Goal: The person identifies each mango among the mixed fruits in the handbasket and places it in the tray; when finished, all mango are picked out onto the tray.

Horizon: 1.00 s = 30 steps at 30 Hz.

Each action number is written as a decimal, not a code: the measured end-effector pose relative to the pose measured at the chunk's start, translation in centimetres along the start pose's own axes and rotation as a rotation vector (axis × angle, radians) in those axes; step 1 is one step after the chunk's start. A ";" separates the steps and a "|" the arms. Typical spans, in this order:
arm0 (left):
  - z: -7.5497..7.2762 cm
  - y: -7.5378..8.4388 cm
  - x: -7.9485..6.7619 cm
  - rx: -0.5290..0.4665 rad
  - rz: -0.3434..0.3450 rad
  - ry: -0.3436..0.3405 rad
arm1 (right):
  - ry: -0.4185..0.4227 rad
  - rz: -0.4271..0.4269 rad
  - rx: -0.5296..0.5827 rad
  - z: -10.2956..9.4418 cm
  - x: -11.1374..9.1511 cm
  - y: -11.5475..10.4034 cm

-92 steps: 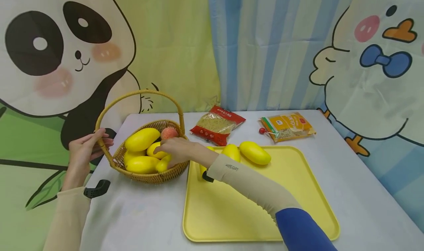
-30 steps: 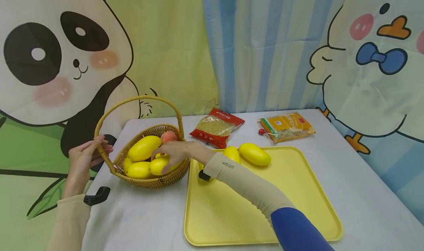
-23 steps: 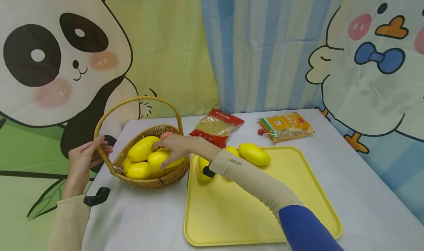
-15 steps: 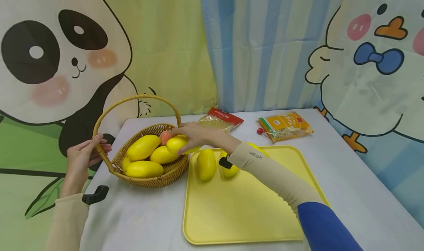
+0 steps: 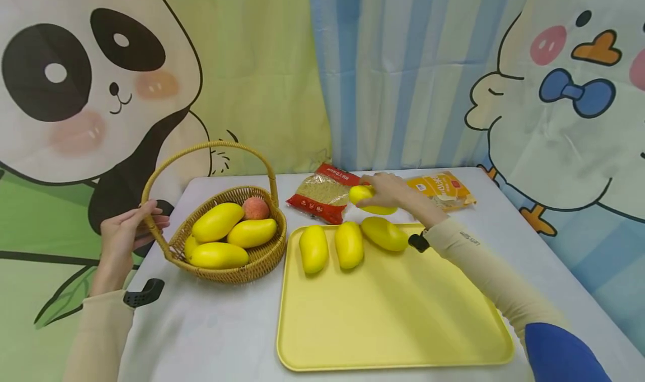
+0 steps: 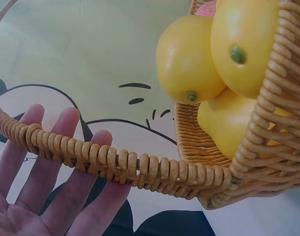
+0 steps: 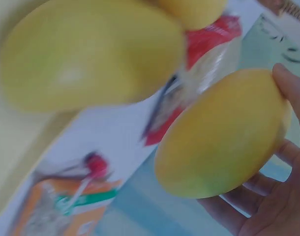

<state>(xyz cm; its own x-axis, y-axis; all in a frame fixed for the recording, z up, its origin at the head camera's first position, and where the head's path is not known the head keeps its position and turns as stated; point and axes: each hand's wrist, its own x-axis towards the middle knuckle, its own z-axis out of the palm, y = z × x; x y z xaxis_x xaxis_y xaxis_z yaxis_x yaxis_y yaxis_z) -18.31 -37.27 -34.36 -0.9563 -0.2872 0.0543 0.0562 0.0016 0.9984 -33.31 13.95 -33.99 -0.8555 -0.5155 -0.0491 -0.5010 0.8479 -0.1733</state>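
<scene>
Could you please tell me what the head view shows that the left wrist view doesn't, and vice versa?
Only the head view shows the right hand holding a mango, the yellow tray bearing three more mangoes, and the red bag and orange bag.

Only the left wrist view shows green stem ends on mangoes in the basket.

Both show the left hand, the basket handle, the basket, its mangoes and a reddish fruit.
</scene>
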 end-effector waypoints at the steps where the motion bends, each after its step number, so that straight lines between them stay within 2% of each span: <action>1: 0.0 0.0 0.0 0.001 0.000 0.001 | 0.001 0.025 0.000 0.2 -0.5 1.0; 6: 0.0 0.1 0.1 -0.006 0.002 0.007 | 0.008 0.098 -0.002 1.0 -2.5 4.5; 11: 0.0 0.1 0.1 -0.005 -0.008 0.010 | -0.014 0.144 -0.022 1.6 -4.2 6.2; 16: 0.0 0.0 0.2 -0.011 -0.006 0.001 | -0.068 0.212 -0.040 2.4 -4.8 6.7; 24: 0.0 -0.1 0.0 -0.009 -0.001 0.010 | -0.150 0.280 -0.051 3.7 -4.6 6.3; 30: 0.1 0.0 0.1 0.007 -0.006 0.020 | -0.153 0.268 -0.044 3.9 -4.6 6.1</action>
<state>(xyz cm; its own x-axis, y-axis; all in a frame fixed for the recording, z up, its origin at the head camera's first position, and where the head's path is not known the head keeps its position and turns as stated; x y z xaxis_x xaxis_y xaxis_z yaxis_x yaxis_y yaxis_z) -18.42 -37.22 -34.37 -0.9506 -0.3067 0.0480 0.0484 0.0062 0.9988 -31.91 20.99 -38.68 -0.9299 -0.2825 -0.2354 -0.2680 0.9590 -0.0919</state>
